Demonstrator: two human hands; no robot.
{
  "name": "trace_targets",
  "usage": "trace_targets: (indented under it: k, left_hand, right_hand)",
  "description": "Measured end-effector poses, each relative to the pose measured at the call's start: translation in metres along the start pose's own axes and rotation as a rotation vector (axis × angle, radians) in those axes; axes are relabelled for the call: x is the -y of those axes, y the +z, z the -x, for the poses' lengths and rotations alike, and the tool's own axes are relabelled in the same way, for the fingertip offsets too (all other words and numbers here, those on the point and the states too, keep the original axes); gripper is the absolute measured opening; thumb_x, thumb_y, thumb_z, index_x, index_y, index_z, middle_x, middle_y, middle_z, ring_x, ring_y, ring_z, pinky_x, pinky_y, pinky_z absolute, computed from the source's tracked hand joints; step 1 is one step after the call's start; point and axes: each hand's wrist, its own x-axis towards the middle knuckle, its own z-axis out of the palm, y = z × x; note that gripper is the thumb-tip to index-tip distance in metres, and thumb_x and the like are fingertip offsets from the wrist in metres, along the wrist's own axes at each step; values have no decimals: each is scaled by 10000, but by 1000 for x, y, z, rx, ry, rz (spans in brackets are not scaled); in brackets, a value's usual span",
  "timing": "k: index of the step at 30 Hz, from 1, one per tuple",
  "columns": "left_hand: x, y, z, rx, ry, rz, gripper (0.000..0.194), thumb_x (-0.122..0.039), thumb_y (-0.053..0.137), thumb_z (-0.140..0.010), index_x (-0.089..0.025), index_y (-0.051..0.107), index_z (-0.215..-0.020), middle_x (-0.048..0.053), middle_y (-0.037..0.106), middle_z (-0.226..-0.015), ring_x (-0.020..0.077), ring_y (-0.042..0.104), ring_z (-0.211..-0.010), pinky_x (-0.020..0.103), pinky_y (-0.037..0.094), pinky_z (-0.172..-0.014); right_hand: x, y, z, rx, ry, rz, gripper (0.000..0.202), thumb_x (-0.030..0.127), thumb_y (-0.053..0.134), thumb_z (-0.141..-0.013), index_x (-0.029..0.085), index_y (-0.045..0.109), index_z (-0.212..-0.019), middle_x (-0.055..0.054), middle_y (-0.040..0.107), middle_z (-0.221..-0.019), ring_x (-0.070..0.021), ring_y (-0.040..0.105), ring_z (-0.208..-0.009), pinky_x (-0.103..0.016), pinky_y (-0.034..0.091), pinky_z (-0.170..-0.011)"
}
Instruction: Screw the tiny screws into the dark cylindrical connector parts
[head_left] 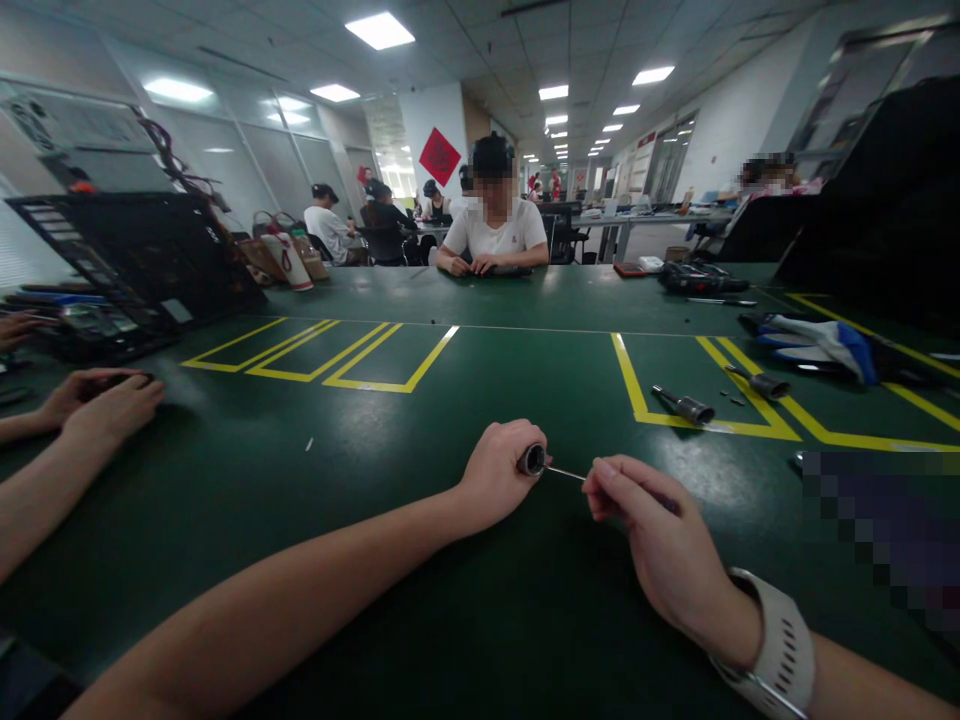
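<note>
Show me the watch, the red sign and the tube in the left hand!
Watch [777,628], head view: on its pale strap.
Red sign [439,157], head view: on its middle.
Tube [532,459], head view: on its open end.

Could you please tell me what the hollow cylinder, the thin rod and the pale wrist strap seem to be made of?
Hollow cylinder: probably metal, dark grey, judging by the dull sheen on its rim.
Thin rod: likely metal, perhaps steel, smooth, as it shows a bright silvery line.
Wrist strap: perhaps silicone or rubber, matte, with a row of slots through it.
</note>
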Motion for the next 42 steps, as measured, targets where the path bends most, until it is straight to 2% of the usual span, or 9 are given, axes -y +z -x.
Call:
trace_targets:
  k: [3,8,14,20,24,27,35,42]
  left_hand:
    - [-1,0,1,21,31,-16,93,-201,538,-815,-173,523,-727,-19,567,-738,129,519,-708,286,360,-701]
    - [0,-1,0,16,52,34,129,-253,556,-813,-175,518,-717,-17,565,-734,126,515,-706,278,360,-694]
    - [2,1,-1,9,76,105,141,-260,574,-792,-173,509,-702,-19,559,-726,118,506,-681,265,367,-672]
    - [4,3,0,-18,-2,24,84,-224,560,-797,-176,538,-732,-14,571,-746,130,512,-696,284,376,-689]
    - [2,2,1,3,-4,-29,64,-196,554,-800,-173,540,-742,-13,578,-750,134,517,-702,294,368,-698]
    - [0,1,1,16,21,-29,85,-203,541,-814,-174,527,-735,-15,574,-745,134,518,-708,289,358,-690]
    - [2,1,-1,3,28,89,127,-245,586,-786,-176,512,-710,-20,564,-738,126,514,-689,270,369,-676]
    - [3,2,1,-6,4,42,77,-202,563,-799,-176,522,-738,-18,566,-758,130,511,-707,282,364,-697]
  right_hand:
    - [0,1,0,47,0,11,254,410,607,-794,200,662,-662,-12,573,-662,-157,494,-643,-299,381,-604]
    - [1,0,-3,33,88,-176,252,389,642,-751,188,634,-599,-2,534,-606,-143,468,-598,-286,373,-574]
    - [-2,-1,-6,35,143,-302,230,356,628,-772,183,631,-621,-2,542,-647,-137,469,-607,-284,386,-588]
    - [-1,0,-3,-48,36,-152,233,386,642,-762,199,649,-625,-1,564,-640,-144,480,-616,-288,370,-581]
    - [0,1,0,-2,12,-20,241,407,633,-771,200,671,-654,-11,581,-656,-155,494,-637,-296,378,-594]
    - [1,1,1,32,39,-52,249,409,636,-764,193,666,-644,-12,567,-642,-154,488,-623,-297,378,-590]
    - [-1,0,-5,21,147,-293,235,352,632,-768,183,632,-606,0,536,-638,-133,460,-610,-281,377,-584]
    - [1,1,-2,-49,75,-200,224,383,657,-742,198,649,-617,2,550,-632,-137,465,-611,-282,360,-575]
